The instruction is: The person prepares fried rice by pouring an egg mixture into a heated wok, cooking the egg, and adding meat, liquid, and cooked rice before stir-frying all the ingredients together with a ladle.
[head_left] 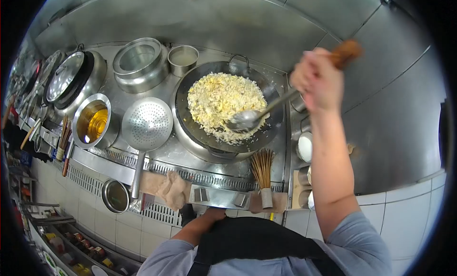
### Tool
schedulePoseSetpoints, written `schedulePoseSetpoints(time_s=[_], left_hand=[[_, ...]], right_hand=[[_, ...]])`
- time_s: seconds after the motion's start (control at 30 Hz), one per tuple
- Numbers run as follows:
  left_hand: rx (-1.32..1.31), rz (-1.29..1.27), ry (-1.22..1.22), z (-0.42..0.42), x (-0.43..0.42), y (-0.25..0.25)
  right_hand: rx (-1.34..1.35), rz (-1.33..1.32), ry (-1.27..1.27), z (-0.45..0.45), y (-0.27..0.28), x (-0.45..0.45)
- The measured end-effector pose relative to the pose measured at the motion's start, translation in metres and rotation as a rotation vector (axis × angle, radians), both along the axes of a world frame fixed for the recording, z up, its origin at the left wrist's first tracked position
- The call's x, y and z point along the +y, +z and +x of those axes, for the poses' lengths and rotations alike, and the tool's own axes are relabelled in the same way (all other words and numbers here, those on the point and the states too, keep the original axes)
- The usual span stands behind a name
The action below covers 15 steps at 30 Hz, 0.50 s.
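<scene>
Right hand [320,80] clamped round the ladle [245,120] — best fold the rice [226,97] inward from the right edge of the wok [275,126]; left hand [216,213] — fingers hidden, can't tell.

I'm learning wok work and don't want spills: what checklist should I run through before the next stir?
1. Right hand grips the ladle: ok.
2. Ladle bowl touches the rice: ok.
3. Rice heap sits within the wok: ok.
4. Left hand steadies the wok: not ok; it is low, apart from the wok.
5. Flame under the wok: cannot tell; hidden.
</scene>
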<state>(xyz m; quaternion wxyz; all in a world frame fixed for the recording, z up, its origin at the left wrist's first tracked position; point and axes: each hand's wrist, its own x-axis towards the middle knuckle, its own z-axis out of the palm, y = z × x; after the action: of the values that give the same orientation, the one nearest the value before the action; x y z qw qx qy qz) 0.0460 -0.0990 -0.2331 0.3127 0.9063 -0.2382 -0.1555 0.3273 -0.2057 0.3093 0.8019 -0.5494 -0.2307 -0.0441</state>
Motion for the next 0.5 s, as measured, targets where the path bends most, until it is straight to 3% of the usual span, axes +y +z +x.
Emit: schedulePoseSetpoints(time_s=[0.07, 0.13, 0.2, 0.3, 0.4, 0.47, 0.5], left_hand=[[0.186, 0.074, -0.043, 0.007, -0.002, 0.026], [0.580, 0.227, -0.190, 0.017, 0.000, 0.019], [0.424, 0.185, -0.134, 0.010, -0.004, 0.003], [0.212, 0.180, -0.077, 0.008, 0.004, 0.005], [0.366, 0.167, -0.118, 0.008, 0.009, 0.029], [0.389, 0.181, -0.131, -0.002, 0.010, 0.003], [0.393, 0.181, -0.132, 0.002, 0.006, -0.007]], right_hand=[[-0.055, -0.014, 0.044, -0.021, 0.019, -0.029], [0.092, 0.045, -0.221, -0.017, -0.026, -0.024], [0.057, 0.028, -0.010, 0.007, -0.060, -0.035], [0.049, 0.074, -0.113, 0.005, -0.016, -0.049], [-0.076, 0.022, -0.157, -0.004, 0.013, -0.084], [0.024, 0.070, -0.478, 0.025, -0.045, -0.077], [0.056, 0.103, -0.370, 0.029, -0.061, -0.066]])
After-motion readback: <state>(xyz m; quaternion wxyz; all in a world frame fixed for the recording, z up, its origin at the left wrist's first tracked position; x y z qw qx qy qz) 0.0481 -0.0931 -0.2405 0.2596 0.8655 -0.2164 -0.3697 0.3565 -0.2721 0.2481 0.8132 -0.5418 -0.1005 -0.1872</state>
